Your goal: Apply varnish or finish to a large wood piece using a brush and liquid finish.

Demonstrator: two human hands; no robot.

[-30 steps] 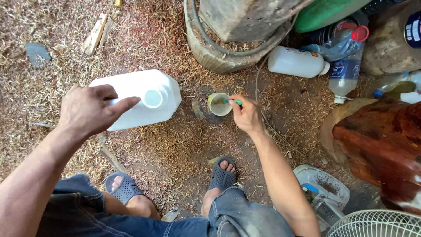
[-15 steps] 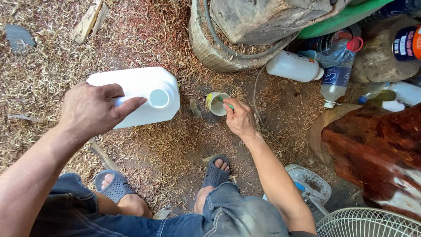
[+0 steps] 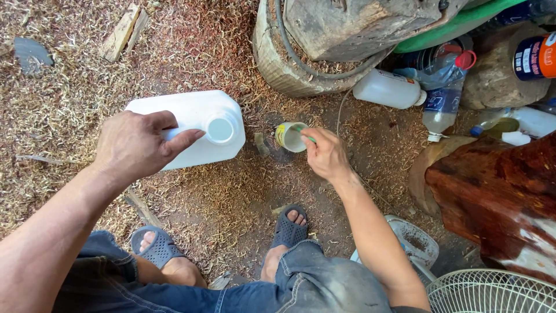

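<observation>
My left hand (image 3: 136,145) grips the handle of a big white plastic jug (image 3: 197,124) that stands on the sawdust-covered ground, its round mouth uncapped and facing up. To its right sits a small pale cup (image 3: 289,136) with whitish liquid inside. My right hand (image 3: 325,153) is at the cup's right rim, fingers pinched on a thin green stick (image 3: 306,136) that dips into the cup.
A cut log stump (image 3: 301,64) with a hose stands behind the cup. White and clear plastic bottles (image 3: 388,90) lie to the right, next to a dark red polished wood slab (image 3: 498,197). A white fan grille (image 3: 492,293) is at bottom right. My sandalled feet (image 3: 286,229) are below.
The view has drifted slightly, so everything sits a little lower and left. My right hand has shifted a bit at the cup with the stick. The left hand stays on the jug.
</observation>
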